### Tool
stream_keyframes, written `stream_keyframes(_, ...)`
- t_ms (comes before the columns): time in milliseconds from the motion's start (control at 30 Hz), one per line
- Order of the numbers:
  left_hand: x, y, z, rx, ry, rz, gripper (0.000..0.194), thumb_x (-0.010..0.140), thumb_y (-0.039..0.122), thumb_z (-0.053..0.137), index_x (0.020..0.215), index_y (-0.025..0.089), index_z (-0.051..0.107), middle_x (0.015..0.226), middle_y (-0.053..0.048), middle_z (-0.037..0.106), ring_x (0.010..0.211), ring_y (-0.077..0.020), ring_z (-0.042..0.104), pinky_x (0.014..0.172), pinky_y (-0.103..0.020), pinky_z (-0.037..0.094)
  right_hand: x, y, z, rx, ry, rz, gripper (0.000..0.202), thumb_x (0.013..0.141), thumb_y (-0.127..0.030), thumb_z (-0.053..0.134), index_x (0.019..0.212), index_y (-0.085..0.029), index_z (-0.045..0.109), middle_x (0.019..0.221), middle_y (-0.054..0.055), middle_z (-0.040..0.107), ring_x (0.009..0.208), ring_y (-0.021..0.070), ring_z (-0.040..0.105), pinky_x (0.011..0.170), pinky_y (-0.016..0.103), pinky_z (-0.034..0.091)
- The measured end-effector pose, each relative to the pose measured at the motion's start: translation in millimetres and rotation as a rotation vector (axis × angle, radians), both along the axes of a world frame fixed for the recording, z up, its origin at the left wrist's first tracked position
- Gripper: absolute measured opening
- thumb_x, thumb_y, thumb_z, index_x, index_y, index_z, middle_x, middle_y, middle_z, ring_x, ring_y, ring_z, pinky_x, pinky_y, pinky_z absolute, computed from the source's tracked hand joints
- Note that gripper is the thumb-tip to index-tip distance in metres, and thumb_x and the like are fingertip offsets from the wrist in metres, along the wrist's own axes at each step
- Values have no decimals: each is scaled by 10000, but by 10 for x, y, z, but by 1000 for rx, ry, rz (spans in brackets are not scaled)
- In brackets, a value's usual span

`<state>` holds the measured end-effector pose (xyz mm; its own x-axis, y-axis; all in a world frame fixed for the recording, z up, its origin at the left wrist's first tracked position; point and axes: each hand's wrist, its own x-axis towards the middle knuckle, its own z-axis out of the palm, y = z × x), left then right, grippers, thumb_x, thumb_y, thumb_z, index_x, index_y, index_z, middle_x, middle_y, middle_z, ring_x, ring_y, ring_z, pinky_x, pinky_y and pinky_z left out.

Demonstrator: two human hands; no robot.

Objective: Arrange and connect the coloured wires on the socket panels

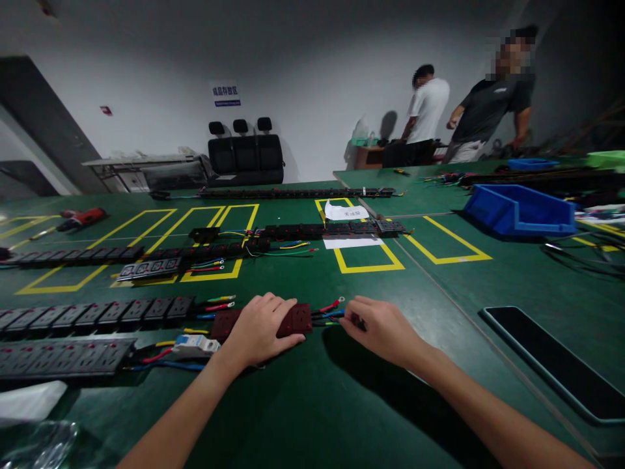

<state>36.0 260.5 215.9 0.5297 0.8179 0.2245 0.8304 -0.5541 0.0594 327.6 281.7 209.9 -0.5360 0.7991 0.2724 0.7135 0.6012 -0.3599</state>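
A dark red socket strip [301, 318] lies on the green table, with red, blue and green wires coming out of its right end. Across its top rests my left hand [261, 326], fingers wrapped over the far edge and thumb along the near side. My right hand [378, 326] has its fingers pinched on the wires [332, 315] just right of the strip. The red wire [334, 305] ends in a ring terminal that stands free above the pinch. Left of the strip, a white circuit breaker [196, 345] sits among yellow, red and blue wires, below and partly beside my left forearm.
Black socket strips [92, 316] lie to the left, and more strips [293, 193] run across the back. A phone [551, 358] and a blue bin [520, 212] are on the right. A red power tool [81, 219] lies far left. Two people [493, 107] stand behind the table.
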Motion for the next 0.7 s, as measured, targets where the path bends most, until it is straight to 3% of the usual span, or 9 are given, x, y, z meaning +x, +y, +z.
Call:
stream_keyframes(533,-7,5,-7,1,-6,0,653,921,626,636,1371,155,585,1220,-128,688,1061,-305,623,885,-442,478,3,-4,-8,17,5,-11,141,966,-268,589,842,-214,628,811,-3,656,633,132,569,592,280,311)
stream_keyframes(700,5,8,5,-5,5,6,649,920,633,633,1359,155,595,1206,-132,692,1056,-306,625,885,-441,478,6,18,-7,78,4,-116,175,959,-292,581,809,-216,631,791,8,666,639,151,583,579,285,288)
